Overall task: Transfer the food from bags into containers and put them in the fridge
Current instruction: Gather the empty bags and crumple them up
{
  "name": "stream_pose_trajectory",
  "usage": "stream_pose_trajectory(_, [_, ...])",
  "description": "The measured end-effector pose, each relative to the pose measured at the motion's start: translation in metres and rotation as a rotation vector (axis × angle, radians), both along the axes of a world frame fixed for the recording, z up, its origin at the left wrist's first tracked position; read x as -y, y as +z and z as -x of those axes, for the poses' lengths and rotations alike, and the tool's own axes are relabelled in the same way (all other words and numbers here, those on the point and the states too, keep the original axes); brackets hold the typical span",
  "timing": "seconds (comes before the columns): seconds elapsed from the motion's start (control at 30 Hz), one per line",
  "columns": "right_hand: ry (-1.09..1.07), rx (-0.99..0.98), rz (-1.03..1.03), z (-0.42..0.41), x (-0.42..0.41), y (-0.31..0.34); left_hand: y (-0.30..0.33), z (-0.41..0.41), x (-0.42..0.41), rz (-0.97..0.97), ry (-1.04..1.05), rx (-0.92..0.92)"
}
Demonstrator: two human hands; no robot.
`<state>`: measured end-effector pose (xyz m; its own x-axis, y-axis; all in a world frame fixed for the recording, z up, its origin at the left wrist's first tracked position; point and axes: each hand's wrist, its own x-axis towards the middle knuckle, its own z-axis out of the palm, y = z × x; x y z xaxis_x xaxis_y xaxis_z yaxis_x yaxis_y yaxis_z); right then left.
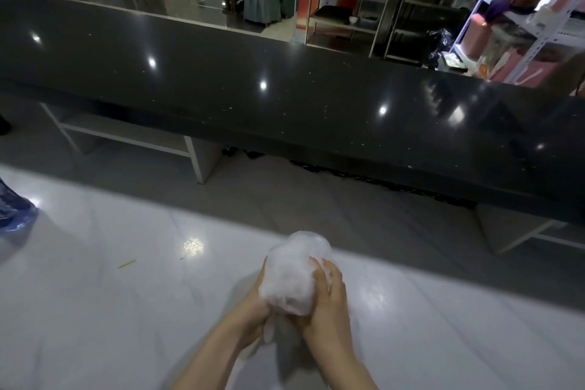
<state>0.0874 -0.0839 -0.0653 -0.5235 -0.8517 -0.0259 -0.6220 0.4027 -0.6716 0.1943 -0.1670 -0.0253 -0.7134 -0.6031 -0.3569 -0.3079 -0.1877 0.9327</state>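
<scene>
Item: plastic bag [292, 275], clear, crumpled, blurred; contents whitish, not identifiable. Held above the white countertop [110, 310], near its far edge. Left hand [253, 310] cups its left side, fingers curled round it; right hand [329, 298] clamps its right side, fingertips [316, 266] pressed into the plastic. Blue bag [14, 209] at countertop's left edge.
</scene>
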Motion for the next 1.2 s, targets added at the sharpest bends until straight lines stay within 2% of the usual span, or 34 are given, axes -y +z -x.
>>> stream_pose_trajectory(0.03, [-0.018, -0.026, 0.006, 0.001, 0.0, -0.004, 0.0, -0.004, 0.005, 0.05, -0.006, 0.037])
stream_pose_trajectory(0.17, [-0.083, -0.032, -0.002, 0.014, 0.002, -0.002, 0.007, -0.049, 0.039, 0.028, -0.056, 0.011])
stream_pose_trajectory(0.27, [-0.021, -0.07, -0.005, 0.017, 0.004, 0.004, 0.02, -0.07, 0.055, -0.006, 0.164, -0.136])
stream_pose_trajectory(0.33, [0.02, -0.017, 0.05, 0.009, 0.006, 0.012, 0.027, -0.058, 0.053, 0.057, 0.218, -0.095])
stream_pose_trajectory(0.4, [-0.011, 0.081, 0.112, 0.002, 0.008, 0.022, 0.03, -0.038, 0.043, 0.182, 0.038, 0.056])
stream_pose_trajectory(0.47, [-0.145, 0.238, 0.238, -0.001, 0.014, 0.032, 0.021, -0.028, 0.031, 0.234, -0.111, 0.076])
stream_pose_trajectory(0.5, [-0.19, 0.345, 0.289, -0.001, 0.017, 0.035, 0.016, -0.027, 0.026, 0.196, -0.114, 0.042])
stream_pose_trajectory(0.57, [-0.19, 0.408, 0.346, -0.008, 0.02, 0.039, 0.012, -0.027, 0.019, 0.082, -0.058, -0.036])
stream_pose_trajectory(0.63, [-0.103, 0.237, 0.384, -0.012, 0.019, 0.04, 0.013, -0.025, 0.015, 0.039, 0.035, -0.114])
stream_pose_trajectory(0.7, [-0.014, 0.086, 0.348, -0.012, 0.017, 0.037, 0.015, -0.022, 0.018, 0.055, 0.094, -0.119])
stream_pose_trajectory(0.73, [0.045, 0.082, 0.307, -0.01, 0.016, 0.038, 0.016, -0.022, 0.022, 0.083, 0.112, -0.071])
stream_pose_trajectory(0.8, [0.214, 0.138, 0.217, -0.001, 0.012, 0.041, 0.012, -0.028, 0.033, 0.115, 0.169, 0.049])
stream_pose_trajectory(0.87, [0.387, 0.233, 0.073, 0.008, 0.004, 0.048, 0.007, -0.038, 0.045, 0.104, 0.281, 0.084])
stream_pose_trajectory(0.9, [0.403, 0.284, 0.029, 0.01, 0.002, 0.054, 0.006, -0.042, 0.05, 0.131, 0.341, 0.118])
stream_pose_trajectory(0.97, [0.272, 0.337, 0.089, 0.012, 0.002, 0.063, 0.007, -0.047, 0.056, 0.188, 0.433, 0.177])
stream_pose_trajectory(1.03, [0.174, 0.231, 0.189, 0.006, 0.01, 0.069, 0.013, -0.046, 0.056, 0.214, 0.472, 0.173])
stream_pose_trajectory(1.13, [0.242, 0.135, 0.09, -0.017, 0.032, 0.069, 0.025, -0.043, 0.049, 0.218, 0.408, 0.123])
stream_pose_trajectory(1.2, [0.176, 0.22, 0.065, -0.035, 0.045, 0.07, 0.038, -0.046, 0.045, 0.135, 0.35, 0.042])
